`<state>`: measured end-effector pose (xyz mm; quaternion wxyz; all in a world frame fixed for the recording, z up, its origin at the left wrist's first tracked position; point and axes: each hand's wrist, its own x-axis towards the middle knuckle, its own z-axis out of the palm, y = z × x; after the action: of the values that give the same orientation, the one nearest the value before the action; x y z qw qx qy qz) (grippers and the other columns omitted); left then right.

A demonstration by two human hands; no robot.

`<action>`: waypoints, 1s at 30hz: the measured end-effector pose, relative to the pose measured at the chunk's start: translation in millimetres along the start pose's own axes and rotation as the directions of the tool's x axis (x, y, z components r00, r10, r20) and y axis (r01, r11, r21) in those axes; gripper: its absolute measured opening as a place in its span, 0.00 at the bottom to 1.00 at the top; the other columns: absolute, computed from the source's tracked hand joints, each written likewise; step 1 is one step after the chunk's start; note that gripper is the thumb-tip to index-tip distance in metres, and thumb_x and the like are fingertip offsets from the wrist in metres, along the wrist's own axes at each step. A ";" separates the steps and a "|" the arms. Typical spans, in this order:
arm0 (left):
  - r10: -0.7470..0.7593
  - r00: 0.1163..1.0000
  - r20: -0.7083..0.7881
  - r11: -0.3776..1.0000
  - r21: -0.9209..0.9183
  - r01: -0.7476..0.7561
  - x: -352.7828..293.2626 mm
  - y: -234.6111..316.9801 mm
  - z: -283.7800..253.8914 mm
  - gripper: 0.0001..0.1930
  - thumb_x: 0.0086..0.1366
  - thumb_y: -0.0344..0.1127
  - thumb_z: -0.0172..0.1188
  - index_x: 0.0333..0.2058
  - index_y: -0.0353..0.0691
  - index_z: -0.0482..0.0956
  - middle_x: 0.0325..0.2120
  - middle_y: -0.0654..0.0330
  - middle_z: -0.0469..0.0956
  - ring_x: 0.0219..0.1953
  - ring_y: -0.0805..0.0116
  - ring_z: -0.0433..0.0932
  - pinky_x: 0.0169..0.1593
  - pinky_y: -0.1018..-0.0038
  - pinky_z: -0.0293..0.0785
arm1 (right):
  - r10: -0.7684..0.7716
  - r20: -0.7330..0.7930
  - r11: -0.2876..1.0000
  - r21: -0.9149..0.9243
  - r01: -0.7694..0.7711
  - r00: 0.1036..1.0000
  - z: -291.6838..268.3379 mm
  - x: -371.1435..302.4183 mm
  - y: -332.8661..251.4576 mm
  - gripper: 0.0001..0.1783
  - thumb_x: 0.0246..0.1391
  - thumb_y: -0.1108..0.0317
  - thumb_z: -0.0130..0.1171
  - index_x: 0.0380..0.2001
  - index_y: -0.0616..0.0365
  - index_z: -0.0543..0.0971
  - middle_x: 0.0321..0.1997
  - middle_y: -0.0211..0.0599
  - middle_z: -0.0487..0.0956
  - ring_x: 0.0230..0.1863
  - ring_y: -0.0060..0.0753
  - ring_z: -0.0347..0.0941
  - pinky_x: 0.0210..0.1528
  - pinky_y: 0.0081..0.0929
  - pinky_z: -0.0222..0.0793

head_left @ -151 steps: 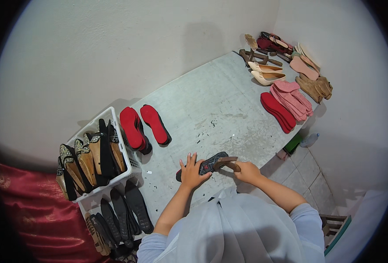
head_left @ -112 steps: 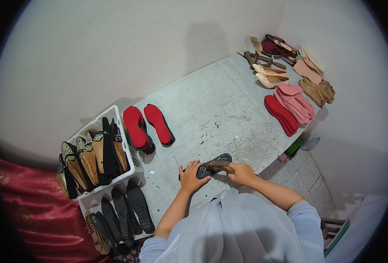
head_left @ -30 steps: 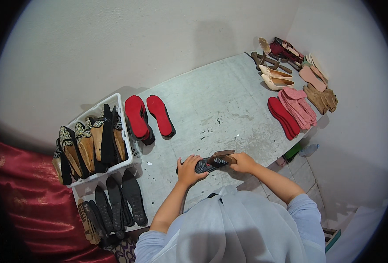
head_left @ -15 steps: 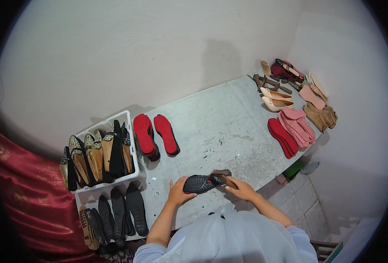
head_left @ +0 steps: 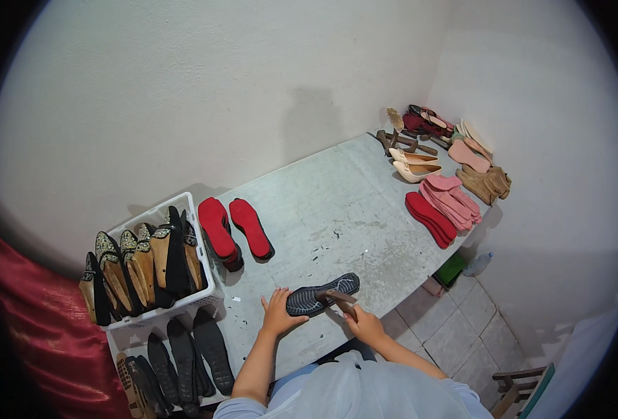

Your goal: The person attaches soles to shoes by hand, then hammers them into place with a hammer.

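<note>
A black shoe sole (head_left: 304,302) with a pale line pattern lies on the table in front of me, patterned face up. My left hand (head_left: 278,313) grips its left end, thumb along the near edge. In my right hand (head_left: 365,327) is a hammer (head_left: 341,301) with a brown handle; its head is over the middle of the sole. Whether the hammer touches the sole, I cannot tell.
A white basket (head_left: 214,292) of ornamented mules stands at the left, with black soles (head_left: 213,349) before it. Red-topped soles (head_left: 251,229) lie beyond. Pink insoles (head_left: 450,199), red insoles (head_left: 431,220) and cream shoes (head_left: 415,169) sit at the right.
The hammer has moved from the right part of the sole to its middle, and my right hand has come nearer to me. My left hand keeps its grip. The whole view has shifted slightly.
</note>
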<state>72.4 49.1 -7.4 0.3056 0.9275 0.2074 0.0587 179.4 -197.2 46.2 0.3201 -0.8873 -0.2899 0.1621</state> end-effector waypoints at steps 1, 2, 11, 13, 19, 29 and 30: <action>0.007 1.000 -0.001 1.000 -0.001 -0.007 0.6 1.4 -1.1 0.51 0.31 0.63 0.71 0.55 0.41 0.67 0.59 0.52 0.63 0.65 0.54 0.55 0.63 0.38 0.32 | 0.051 -0.002 0.998 0.033 -0.051 0.999 0.8 1.1 -0.7 0.19 0.57 0.50 0.49 0.35 0.56 0.71 0.24 0.54 0.77 0.30 0.60 0.75 0.32 0.48 0.68; 0.029 0.999 -0.018 0.999 -0.021 -0.029 1.5 5.1 -0.8 0.52 0.32 0.64 0.70 0.55 0.41 0.66 0.59 0.52 0.63 0.65 0.55 0.56 0.63 0.38 0.33 | 0.101 -0.003 0.993 0.066 -0.101 0.995 1.1 1.7 -1.6 0.19 0.57 0.49 0.49 0.35 0.56 0.71 0.24 0.54 0.77 0.29 0.60 0.74 0.32 0.49 0.67; 0.169 0.984 -0.055 0.985 -0.012 -0.170 5.1 15.2 8.9 0.48 0.40 0.65 0.66 0.56 0.41 0.66 0.55 0.54 0.68 0.60 0.58 0.64 0.63 0.48 0.49 | 0.040 -0.032 0.998 -0.043 -0.042 0.999 4.0 -9.8 -9.8 0.20 0.57 0.47 0.49 0.32 0.55 0.70 0.24 0.53 0.77 0.30 0.59 0.75 0.30 0.50 0.68; 0.199 0.980 -0.030 0.980 0.021 -0.198 5.1 19.3 3.0 0.46 0.41 0.64 0.66 0.55 0.41 0.67 0.54 0.54 0.69 0.59 0.58 0.65 0.62 0.51 0.53 | 0.039 -0.050 0.998 -0.038 -0.041 0.998 10.8 -14.2 -1.7 0.20 0.57 0.48 0.49 0.32 0.55 0.70 0.24 0.52 0.77 0.29 0.59 0.75 0.30 0.50 0.68; 0.182 0.981 -0.061 0.983 -0.013 -0.183 5.4 17.0 6.4 0.46 0.39 0.64 0.67 0.54 0.43 0.68 0.54 0.56 0.70 0.58 0.58 0.66 0.62 0.51 0.54 | -0.024 -0.118 0.999 -0.048 0.019 0.993 15.0 -24.1 -3.4 0.18 0.56 0.50 0.52 0.33 0.54 0.70 0.25 0.49 0.78 0.29 0.57 0.75 0.29 0.49 0.68; 0.177 0.982 -0.066 0.983 -0.042 -0.179 5.5 12.1 3.3 0.45 0.38 0.63 0.68 0.54 0.43 0.68 0.53 0.56 0.70 0.58 0.59 0.66 0.62 0.51 0.53 | -0.010 -0.083 0.995 -0.102 0.001 0.996 8.1 -32.6 -21.7 0.17 0.55 0.50 0.53 0.33 0.53 0.71 0.25 0.49 0.78 0.28 0.57 0.75 0.28 0.48 0.68; 0.183 0.981 -0.063 0.981 -0.059 -0.187 5.0 13.0 3.6 0.45 0.39 0.62 0.68 0.54 0.43 0.68 0.53 0.55 0.70 0.58 0.59 0.66 0.62 0.51 0.53 | -0.013 -0.079 0.994 -0.108 0.004 0.997 9.6 -32.8 -20.6 0.17 0.55 0.50 0.53 0.33 0.53 0.71 0.25 0.49 0.78 0.28 0.57 0.75 0.28 0.48 0.68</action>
<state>82.3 39.8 -2.7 0.3225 0.9303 0.1269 0.1199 140.8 -200.1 56.1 0.2835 -0.9078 -0.2891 0.1095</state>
